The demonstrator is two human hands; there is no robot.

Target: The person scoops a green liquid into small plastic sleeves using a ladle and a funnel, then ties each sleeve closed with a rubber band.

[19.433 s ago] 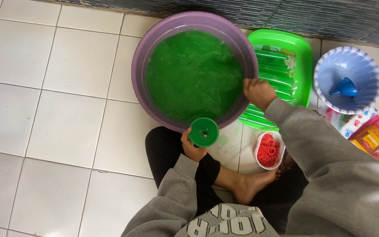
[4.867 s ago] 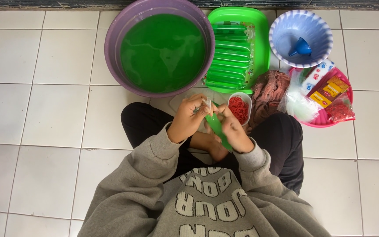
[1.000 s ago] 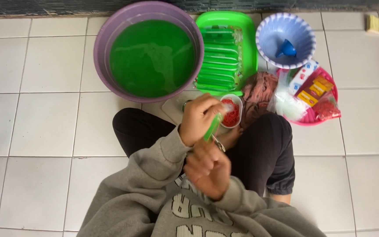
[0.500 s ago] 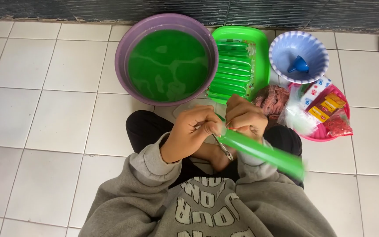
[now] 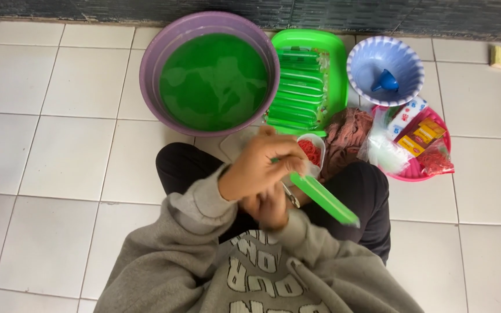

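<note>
I sit cross-legged on a tiled floor. My left hand (image 5: pixel 257 168) pinches the upper end of a long, thin plastic tube filled with green liquid (image 5: pixel 325 200), which slants down to the right over my lap. My right hand (image 5: pixel 272 210) is curled just below and partly under the left one, gripping the same end of the tube. A small white cup of red rubber bands (image 5: pixel 311 152) stands right beyond my hands. A purple basin of green liquid (image 5: pixel 156 64) sits in front of me.
A green tray (image 5: pixel 338 69) with several filled green tubes lies right of the basin. Further right are a blue-and-white bowl (image 5: pixel 359 81) holding a blue funnel (image 5: pixel 385 82), a pink basket (image 5: pixel 414 169) of packets and a brownish cloth (image 5: pixel 348 132). A dark wall runs along the top.
Both hands have drawn in toward my chest with the green tube. My left hand now covers most of the right, and the tube's free end has shifted slightly.
</note>
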